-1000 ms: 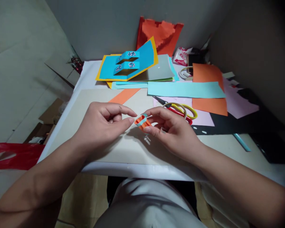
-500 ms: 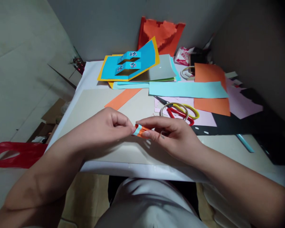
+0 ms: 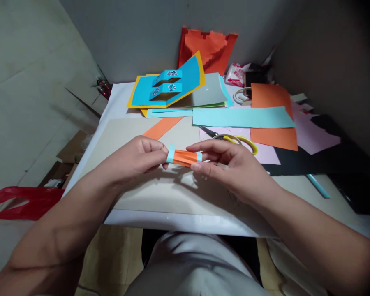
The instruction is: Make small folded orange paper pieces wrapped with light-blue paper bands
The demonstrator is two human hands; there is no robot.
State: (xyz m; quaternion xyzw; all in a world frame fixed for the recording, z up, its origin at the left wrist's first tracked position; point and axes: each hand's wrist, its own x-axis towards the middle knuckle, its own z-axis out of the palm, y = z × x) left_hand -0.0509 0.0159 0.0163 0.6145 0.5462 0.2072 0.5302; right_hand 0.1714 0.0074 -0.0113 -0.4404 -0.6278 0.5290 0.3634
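Between my hands, a folded orange paper strip (image 3: pixel 182 158) with pleats runs sideways, with a light blue paper band (image 3: pixel 171 153) around its left end and another (image 3: pixel 199 157) at its right end. My left hand (image 3: pixel 138 158) holds the left end in its fingers. My right hand (image 3: pixel 231 164) pinches the right end between thumb and forefinger. Both hands hover above a beige card sheet (image 3: pixel 169 193). Red-and-yellow-handled scissors (image 3: pixel 231 140) lie just beyond my right fingers, partly hidden by them.
Behind my hands lie a blue and yellow pop-up card (image 3: pixel 166 88), a long light blue paper strip (image 3: pixel 242 117), an orange strip (image 3: pixel 162 127), and orange, pink and black sheets (image 3: pixel 274 137). A red paper cutout (image 3: pixel 208 47) leans on the wall. A red plastic bag (image 3: pixel 21 203) lies left of the table.
The orange paper piece has been pulled out from a short compact fold into a longer strip. My hands have moved apart sideways, each holding one end.
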